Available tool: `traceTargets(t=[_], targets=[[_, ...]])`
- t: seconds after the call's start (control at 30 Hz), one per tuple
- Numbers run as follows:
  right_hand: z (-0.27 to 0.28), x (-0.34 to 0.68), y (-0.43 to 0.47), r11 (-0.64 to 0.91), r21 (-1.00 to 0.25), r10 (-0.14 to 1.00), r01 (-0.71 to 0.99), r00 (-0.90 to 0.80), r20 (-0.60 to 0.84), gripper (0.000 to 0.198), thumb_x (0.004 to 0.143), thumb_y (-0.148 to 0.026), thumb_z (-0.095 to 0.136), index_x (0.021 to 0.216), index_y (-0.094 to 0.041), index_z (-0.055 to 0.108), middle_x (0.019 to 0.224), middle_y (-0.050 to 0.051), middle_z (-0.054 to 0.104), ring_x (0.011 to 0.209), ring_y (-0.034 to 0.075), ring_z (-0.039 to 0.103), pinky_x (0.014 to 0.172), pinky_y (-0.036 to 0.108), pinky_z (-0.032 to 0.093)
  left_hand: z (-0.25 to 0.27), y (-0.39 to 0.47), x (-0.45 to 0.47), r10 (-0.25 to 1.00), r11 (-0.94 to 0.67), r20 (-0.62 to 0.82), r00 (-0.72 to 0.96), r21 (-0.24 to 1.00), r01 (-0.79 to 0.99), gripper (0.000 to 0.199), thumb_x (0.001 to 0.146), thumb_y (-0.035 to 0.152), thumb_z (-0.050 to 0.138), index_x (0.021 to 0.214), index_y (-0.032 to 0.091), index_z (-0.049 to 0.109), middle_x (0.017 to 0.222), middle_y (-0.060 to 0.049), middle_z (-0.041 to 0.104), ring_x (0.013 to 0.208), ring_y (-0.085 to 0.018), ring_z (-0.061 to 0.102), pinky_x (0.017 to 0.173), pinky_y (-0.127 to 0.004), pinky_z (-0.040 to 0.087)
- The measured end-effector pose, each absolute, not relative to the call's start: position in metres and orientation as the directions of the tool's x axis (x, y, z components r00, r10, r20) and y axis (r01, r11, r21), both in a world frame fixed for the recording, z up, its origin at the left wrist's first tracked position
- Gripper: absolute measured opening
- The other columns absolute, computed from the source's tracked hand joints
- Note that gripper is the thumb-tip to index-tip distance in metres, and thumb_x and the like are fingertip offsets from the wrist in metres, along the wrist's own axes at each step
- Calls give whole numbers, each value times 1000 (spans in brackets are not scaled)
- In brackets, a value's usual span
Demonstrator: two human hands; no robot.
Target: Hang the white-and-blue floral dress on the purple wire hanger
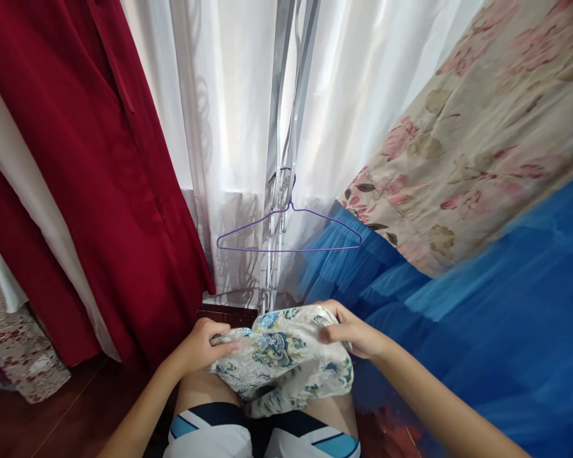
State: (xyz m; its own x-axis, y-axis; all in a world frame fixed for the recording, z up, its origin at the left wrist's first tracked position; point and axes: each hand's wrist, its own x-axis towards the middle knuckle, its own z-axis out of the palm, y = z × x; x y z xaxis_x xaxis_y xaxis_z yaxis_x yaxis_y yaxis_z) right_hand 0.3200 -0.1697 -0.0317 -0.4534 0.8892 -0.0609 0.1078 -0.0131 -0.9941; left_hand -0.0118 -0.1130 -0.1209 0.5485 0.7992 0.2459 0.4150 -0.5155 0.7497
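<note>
A crumpled pale cloth with a blue floral print [282, 359] rests over my knees at the bottom centre. My left hand [201, 346] grips its left edge, fingers curled into the fabric. My right hand [352, 332] pinches its right upper edge. Above the cloth a purple wire hanger [289, 238] hangs from a grey strap [286, 121] in front of the white curtain [229, 114].
A dark red curtain [90, 165] hangs at the left over a wooden floor [52, 420]. Blue netting [496, 318] spreads across the right, under a cream cloth with pink flowers [487, 146]. Another floral fabric [14, 343] lies at the far left.
</note>
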Motion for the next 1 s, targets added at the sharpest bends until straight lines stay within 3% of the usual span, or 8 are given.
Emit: traceTargets(t=[0.13, 0.23, 0.4, 0.5, 0.7, 0.8, 0.9, 1.0], targets=[[-12, 334, -154, 342, -793, 921, 504, -346, 178, 6, 70, -18, 59, 65, -18, 55, 70, 0, 53, 61, 13, 45, 56, 24, 35, -96, -92, -42, 792, -585, 207, 574, 525, 618, 34, 89, 43, 58, 66, 18, 57, 63, 1, 54, 63, -15, 51, 62, -25, 37], [0, 342, -134, 446, -586, 893, 677, -291, 343, 4, 69, -16, 58, 72, -19, 56, 68, -1, 56, 63, 14, 48, 59, 25, 36, -70, -73, -57, 772, -625, 214, 599, 426, 654, 29, 95, 36, 45, 82, 20, 66, 81, -3, 67, 81, -21, 61, 79, -31, 46], [7, 346, -87, 459, -451, 865, 765, -269, 424, 56, 78, -21, 57, 134, -17, 51, 68, -2, 64, 56, 15, 51, 58, 25, 36, -21, -32, -66, 735, -678, 307, 605, 325, 659, 36, 97, 32, 35, 107, 24, 69, 113, -3, 70, 112, -23, 61, 118, -44, 22], [0, 346, -60, 394, -391, 887, 832, -234, 398, 53, 82, -21, 54, 135, -16, 54, 74, 3, 70, 61, 17, 59, 61, 25, 37, 0, -6, -64, 776, -631, 290, 560, 340, 698, 36, 96, 38, 36, 100, 25, 70, 101, -1, 73, 101, -22, 65, 119, -46, 21], [-15, 349, -47, 396, -392, 884, 830, -229, 408, 23, 86, -21, 49, 93, -19, 71, 76, 5, 72, 71, 20, 64, 64, 25, 38, 26, 27, -46, 812, -580, 360, 460, 399, 711, 48, 96, 54, 32, 93, 20, 66, 95, -6, 72, 95, -27, 65, 107, -44, 36], [-18, 344, -54, 449, -455, 870, 769, -262, 417, 22, 85, -20, 49, 88, -17, 70, 72, 4, 70, 68, 19, 62, 63, 24, 39, 39, 36, -24, 818, -575, 406, 408, 560, 596, 60, 90, 68, 36, 88, 16, 65, 93, -8, 71, 90, -27, 63, 88, -36, 48], [-19, 335, -61, 475, -514, 863, 714, -267, 428, 21, 84, -20, 50, 84, -17, 70, 69, 2, 68, 64, 17, 59, 61, 24, 37, 55, 41, 10, 831, -501, 277, 482, 748, 435, 67, 82, 76, 44, 89, 13, 66, 93, -10, 71, 88, -27, 63, 81, -35, 50], [-22, 327, -68, 474, -550, 865, 687, -246, 438, 20, 84, -20, 50, 79, -16, 69, 65, 1, 67, 61, 16, 58, 60, 23, 37, 70, 43, 45, 790, -483, 203, 579, 788, 382, 61, 80, 73, 54, 87, 14, 69, 89, -9, 71, 85, -26, 64, 80, -34, 51]])
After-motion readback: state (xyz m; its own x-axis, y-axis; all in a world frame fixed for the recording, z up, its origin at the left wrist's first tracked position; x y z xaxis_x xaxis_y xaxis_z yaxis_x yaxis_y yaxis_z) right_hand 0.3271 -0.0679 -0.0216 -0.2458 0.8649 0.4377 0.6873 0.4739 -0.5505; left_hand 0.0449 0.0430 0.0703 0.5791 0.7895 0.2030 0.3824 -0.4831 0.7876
